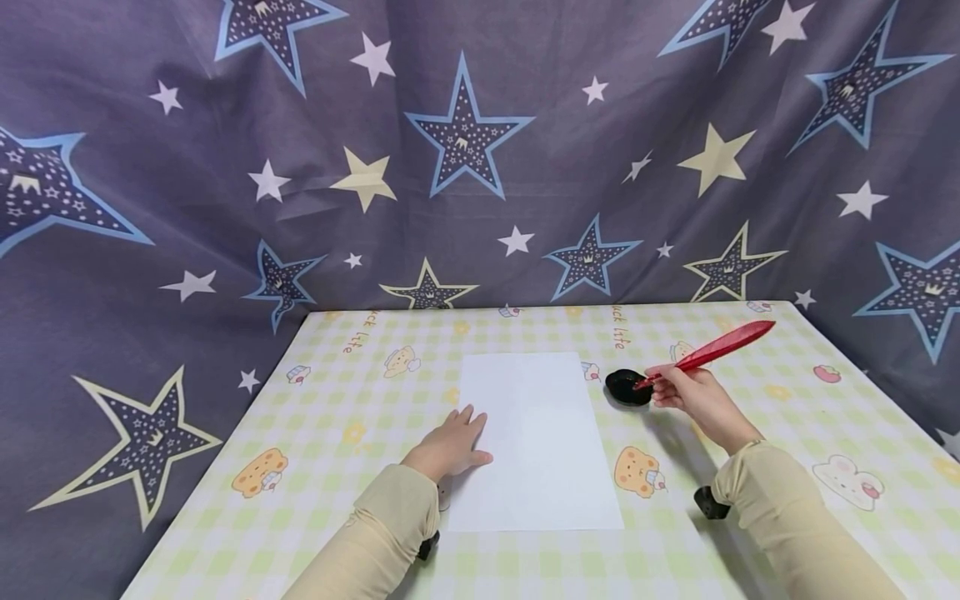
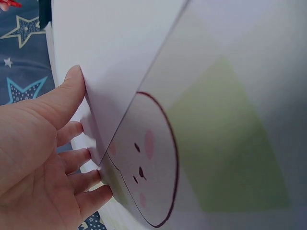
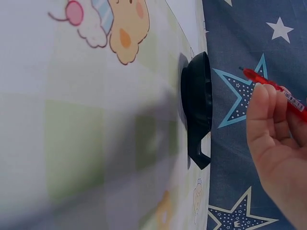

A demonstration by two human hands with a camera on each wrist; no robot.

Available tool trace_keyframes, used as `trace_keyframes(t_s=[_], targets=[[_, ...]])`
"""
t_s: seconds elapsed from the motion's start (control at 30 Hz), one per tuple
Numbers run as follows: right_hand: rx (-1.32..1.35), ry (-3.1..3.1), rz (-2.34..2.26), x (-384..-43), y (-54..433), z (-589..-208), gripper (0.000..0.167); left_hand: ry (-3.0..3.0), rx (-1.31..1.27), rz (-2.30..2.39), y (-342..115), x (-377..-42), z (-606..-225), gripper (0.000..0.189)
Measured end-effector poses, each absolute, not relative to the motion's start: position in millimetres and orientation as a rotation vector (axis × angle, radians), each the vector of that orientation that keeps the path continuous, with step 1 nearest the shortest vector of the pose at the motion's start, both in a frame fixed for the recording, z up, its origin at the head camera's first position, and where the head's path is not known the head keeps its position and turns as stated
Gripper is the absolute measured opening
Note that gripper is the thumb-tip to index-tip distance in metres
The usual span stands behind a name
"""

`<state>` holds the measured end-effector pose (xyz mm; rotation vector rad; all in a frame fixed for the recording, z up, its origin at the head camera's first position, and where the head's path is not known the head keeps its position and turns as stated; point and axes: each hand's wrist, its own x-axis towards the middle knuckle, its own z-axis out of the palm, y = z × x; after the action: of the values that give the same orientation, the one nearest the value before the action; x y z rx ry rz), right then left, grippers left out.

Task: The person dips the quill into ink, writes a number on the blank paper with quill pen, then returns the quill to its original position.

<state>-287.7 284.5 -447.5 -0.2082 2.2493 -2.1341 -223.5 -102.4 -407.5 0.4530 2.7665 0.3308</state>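
My left hand (image 1: 452,443) rests with extended fingers on the left edge of a blank white sheet of paper (image 1: 536,454). In the left wrist view, the thumb of that hand (image 2: 72,98) lies over the paper (image 2: 112,43), with the other fingers spread along its edge. Between thumb and fingers, my right hand (image 1: 701,404) pinches a red feather pen (image 1: 726,343). The right wrist view shows the pen's tip (image 3: 249,73) raised above a small black dish with a short handle (image 3: 197,91); in the head view it overlaps the dish (image 1: 621,390).
A green-and-white checked tablecloth (image 1: 300,450) with cartoon prints covers the table. Behind it hangs a dark cloth with stars (image 1: 480,225). Black wrist-worn devices (image 1: 711,502) sit under both sleeves (image 1: 795,508).
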Motion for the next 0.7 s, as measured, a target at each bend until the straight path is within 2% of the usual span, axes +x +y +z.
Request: trace_keyframes(t_s=[0.2, 0.3, 0.53, 0.63, 0.7], targets=[[-0.198, 2.164, -2.256, -294, 288, -456, 0.039, 2.768, 0.461, 0.331, -102, -225, -408, 0.067], [-0.192, 2.168, -2.226, -283, 282, -441, 0.032, 2.769, 0.464, 0.329, -103, -225, -410, 0.067], [-0.132, 2.23, -2.168, -246, 258, -394, 0.033, 2.769, 0.47, 0.331, -103, -225, -411, 0.067], [-0.092, 2.205, -2.184, -244, 256, -388, 0.024, 2.769, 0.47, 0.334, -103, -224, -410, 0.067], [-0.085, 2.209, -2.185, -245, 257, -390, 0.026, 2.768, 0.467, 0.34, -102, -224, -409, 0.066]])
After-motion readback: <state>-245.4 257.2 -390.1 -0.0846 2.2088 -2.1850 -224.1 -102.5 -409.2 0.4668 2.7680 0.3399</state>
